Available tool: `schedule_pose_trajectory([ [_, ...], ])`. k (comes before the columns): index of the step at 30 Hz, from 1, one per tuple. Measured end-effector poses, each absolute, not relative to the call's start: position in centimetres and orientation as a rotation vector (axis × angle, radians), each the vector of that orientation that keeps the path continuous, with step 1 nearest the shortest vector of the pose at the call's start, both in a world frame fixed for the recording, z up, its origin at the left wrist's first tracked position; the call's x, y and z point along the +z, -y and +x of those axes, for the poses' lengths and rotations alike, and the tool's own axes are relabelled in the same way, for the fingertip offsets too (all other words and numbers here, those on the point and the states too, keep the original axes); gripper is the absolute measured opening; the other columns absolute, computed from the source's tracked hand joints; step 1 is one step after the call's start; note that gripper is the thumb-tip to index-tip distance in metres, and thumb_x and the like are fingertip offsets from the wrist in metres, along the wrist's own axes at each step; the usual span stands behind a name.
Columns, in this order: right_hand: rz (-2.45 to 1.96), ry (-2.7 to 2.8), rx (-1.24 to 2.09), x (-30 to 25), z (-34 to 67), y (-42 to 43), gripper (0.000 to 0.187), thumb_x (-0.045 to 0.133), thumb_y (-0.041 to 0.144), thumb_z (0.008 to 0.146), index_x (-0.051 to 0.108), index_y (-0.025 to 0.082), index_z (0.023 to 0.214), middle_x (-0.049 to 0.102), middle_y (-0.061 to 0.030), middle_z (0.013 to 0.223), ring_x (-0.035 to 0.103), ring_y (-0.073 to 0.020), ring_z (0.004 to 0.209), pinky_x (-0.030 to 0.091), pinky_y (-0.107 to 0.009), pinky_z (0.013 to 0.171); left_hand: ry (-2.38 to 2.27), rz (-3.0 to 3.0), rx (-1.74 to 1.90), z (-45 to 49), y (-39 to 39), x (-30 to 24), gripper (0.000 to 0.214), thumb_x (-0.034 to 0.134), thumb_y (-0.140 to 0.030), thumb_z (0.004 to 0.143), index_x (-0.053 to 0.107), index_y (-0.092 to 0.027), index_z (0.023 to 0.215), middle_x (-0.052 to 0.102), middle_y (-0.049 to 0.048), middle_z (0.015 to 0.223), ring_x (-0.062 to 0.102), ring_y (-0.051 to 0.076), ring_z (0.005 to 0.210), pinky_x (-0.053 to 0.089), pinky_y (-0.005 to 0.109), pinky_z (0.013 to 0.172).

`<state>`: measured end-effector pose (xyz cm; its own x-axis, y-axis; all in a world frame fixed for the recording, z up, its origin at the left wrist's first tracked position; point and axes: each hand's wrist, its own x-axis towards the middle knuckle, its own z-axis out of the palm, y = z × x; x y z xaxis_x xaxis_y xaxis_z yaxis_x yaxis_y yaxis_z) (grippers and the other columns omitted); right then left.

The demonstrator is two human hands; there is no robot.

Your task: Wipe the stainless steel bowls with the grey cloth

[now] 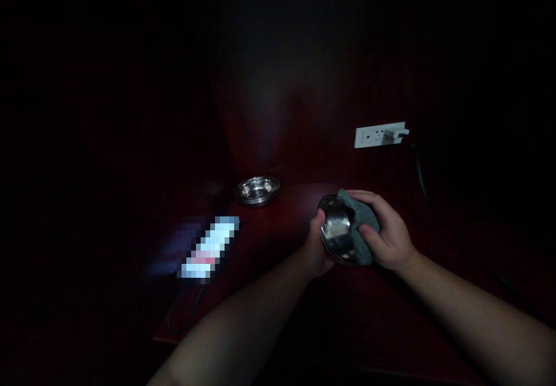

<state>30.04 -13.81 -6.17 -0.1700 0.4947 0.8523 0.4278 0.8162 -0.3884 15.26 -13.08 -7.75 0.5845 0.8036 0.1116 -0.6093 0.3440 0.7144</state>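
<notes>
A shiny stainless-steel bowl (pixel 337 228) is tilted on its side between my two hands, above the dark red table. My left hand (pixel 318 247) grips its left edge, the thumb up against the metal and the other fingers mostly hidden behind. Folded over the bowl's right side is a grey-green cloth (pixel 366 224). My right hand (pixel 387 232) is closed around this cloth, pressing it to the bowl with the thumb in front. To the left on the table, a small stack of steel bowls (pixel 258 190) sits upright.
A lit, blurred-out phone-like screen (pixel 209 248) lies on the table's left side, with a thin cable (pixel 195 308) below it. On the back wall is a white socket panel (pixel 369 136) with a plug and hanging cord (pixel 419 172). Surroundings are very dark.
</notes>
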Motion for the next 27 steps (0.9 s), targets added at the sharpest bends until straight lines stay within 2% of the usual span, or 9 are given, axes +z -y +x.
schedule_pose_trajectory([
  [6,-0.724,1.793,0.088,-6.2,30.0,13.8,0.043,0.053,0.041,0.087,0.053,0.022,0.126,0.061,-0.0124,0.125,0.058,-0.0321,0.116,0.047,-0.049,0.098,-0.29,0.823,0.943,15.3,13.0,-8.1,0.074,0.053,-0.072,0.075,0.063,-0.012,0.117,0.068,0.0158,0.114,0.054,0.035,0.123,0.038,0.046,0.104],
  [13,-0.733,1.803,0.122,-6.4,30.0,13.6,0.044,0.05,0.045,0.09,0.052,0.022,0.128,0.06,-0.0121,0.126,0.058,-0.0302,0.115,0.047,-0.046,0.098,-0.305,0.877,0.989,15.8,12.9,-8.5,0.081,0.063,-0.076,0.064,0.064,-0.013,0.116,0.07,0.015,0.111,0.057,0.036,0.119,0.041,0.046,0.101],
  [17,-0.759,1.807,0.159,-6.5,29.8,13.5,0.045,0.046,0.048,0.093,0.049,0.023,0.13,0.059,-0.0116,0.126,0.058,-0.0296,0.115,0.046,-0.046,0.098,-0.37,0.956,1.115,15.9,12.9,-9.1,0.073,0.069,-0.067,0.066,0.063,-0.017,0.119,0.066,0.0121,0.123,0.054,0.033,0.124,0.039,0.042,0.104],
  [21,-0.796,1.783,0.21,-6.6,29.6,13.6,0.045,0.045,0.05,0.093,0.049,0.024,0.129,0.06,-0.0099,0.123,0.059,-0.0285,0.111,0.048,-0.044,0.096,-0.35,1.144,1.213,15.4,13.5,-8.2,0.074,0.073,-0.054,0.07,0.052,-0.023,0.134,0.059,0.0092,0.134,0.05,0.031,0.128,0.037,0.039,0.106],
  [27,-0.843,1.641,0.388,-7.3,29.5,12.9,0.04,0.044,0.051,0.093,0.054,0.025,0.122,0.066,-0.0062,0.111,0.064,-0.0253,0.097,0.053,-0.04,0.084,-0.286,1.258,1.248,15.1,14.3,-6.6,0.098,0.079,-0.041,0.068,0.029,-0.019,0.149,0.048,0.0145,0.144,0.045,0.03,0.134,0.033,0.038,0.111],
])
